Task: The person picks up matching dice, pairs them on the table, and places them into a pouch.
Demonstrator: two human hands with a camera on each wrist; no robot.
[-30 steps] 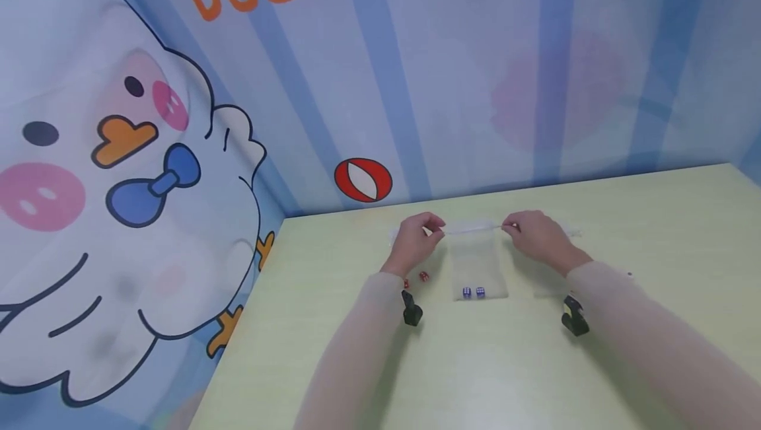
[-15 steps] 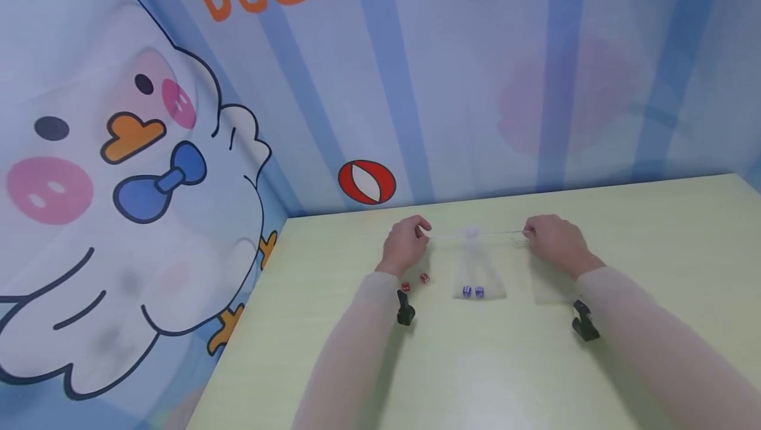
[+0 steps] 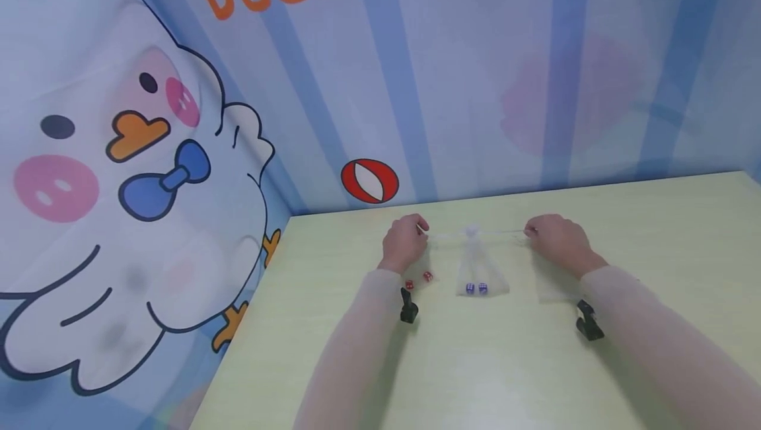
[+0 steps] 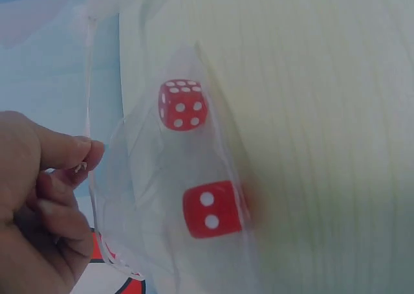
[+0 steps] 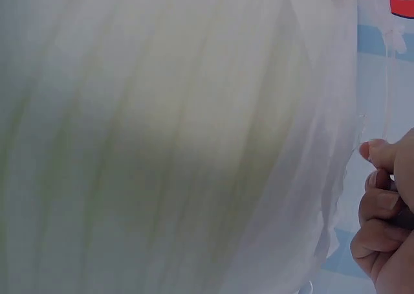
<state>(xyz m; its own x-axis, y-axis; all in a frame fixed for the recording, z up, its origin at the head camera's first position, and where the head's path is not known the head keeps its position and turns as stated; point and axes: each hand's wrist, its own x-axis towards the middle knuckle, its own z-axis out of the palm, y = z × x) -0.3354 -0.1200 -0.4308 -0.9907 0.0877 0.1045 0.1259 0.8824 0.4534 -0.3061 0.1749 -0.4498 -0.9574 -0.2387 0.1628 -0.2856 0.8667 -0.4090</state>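
A sheer white drawstring bag (image 3: pixel 480 265) lies in the middle of the table, its neck gathered tight. Two blue dice (image 3: pixel 476 288) show through its bottom. My left hand (image 3: pixel 404 242) pinches the drawstring on one side between thumb and index finger; my right hand (image 3: pixel 557 242) pinches the other side. The string (image 3: pixel 502 232) runs taut between both hands through the gathered neck. Below my left hand, a second sheer bag (image 4: pixel 152 171) holds two red dice (image 4: pixel 183 105), partly covered by that hand in the head view.
Under my right hand lies another sheer bag (image 3: pixel 555 290), its cloth (image 5: pixel 284 210) spread wide in the right wrist view. The pale table (image 3: pixel 475 364) meets a blue printed backdrop (image 3: pixel 475 73) behind the hands. Black wrist mounts (image 3: pixel 409 308) hang below both sleeves.
My hands have drawn apart, the right one moving farther right. The middle bag's mouth, wide and flat before, is now cinched into a narrow neck. Over the last half second the hands hold nearly still.
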